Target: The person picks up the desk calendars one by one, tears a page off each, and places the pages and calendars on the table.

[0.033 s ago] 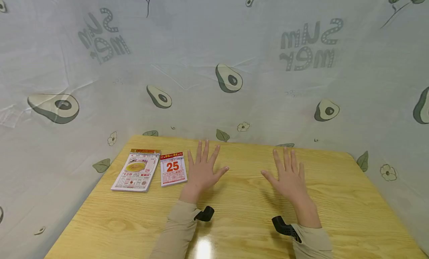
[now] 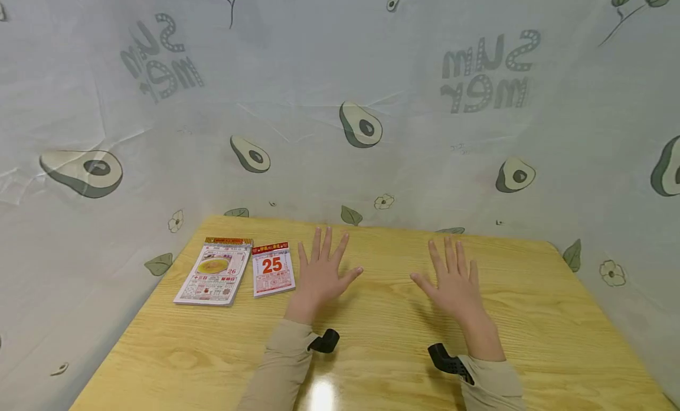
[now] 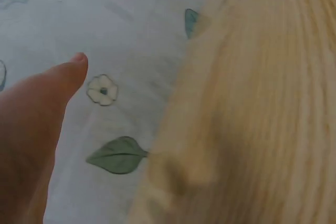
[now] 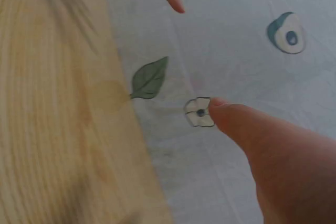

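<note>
My left hand (image 2: 321,281), fingers spread and straight, is held over the wooden table (image 2: 372,316) with nothing in it. Just left of it lies a small tear-off calendar (image 2: 273,274) with a red header and a large red 25. Beside that one is a bigger tear-off calendar (image 2: 211,275), showing a yellow oval picture and the number 26. My right hand (image 2: 455,288) is likewise spread and holds nothing, apart from the left hand and both calendars. The left wrist view shows the left thumb (image 3: 58,90); in the right wrist view the right thumb (image 4: 252,124) appears.
A pale cloth (image 2: 297,74) printed with avocados, leaves and flowers hangs behind the table and along its sides. Black wrist cameras, one on the left sleeve (image 2: 325,341) and one on the right (image 2: 446,361), jut inward. Light glares off the table's near part.
The head view has shifted very slightly. Both hands' fingertips sit a touch lower in the picture, and the right hand is slightly further left. The calendars still lie on the table.
</note>
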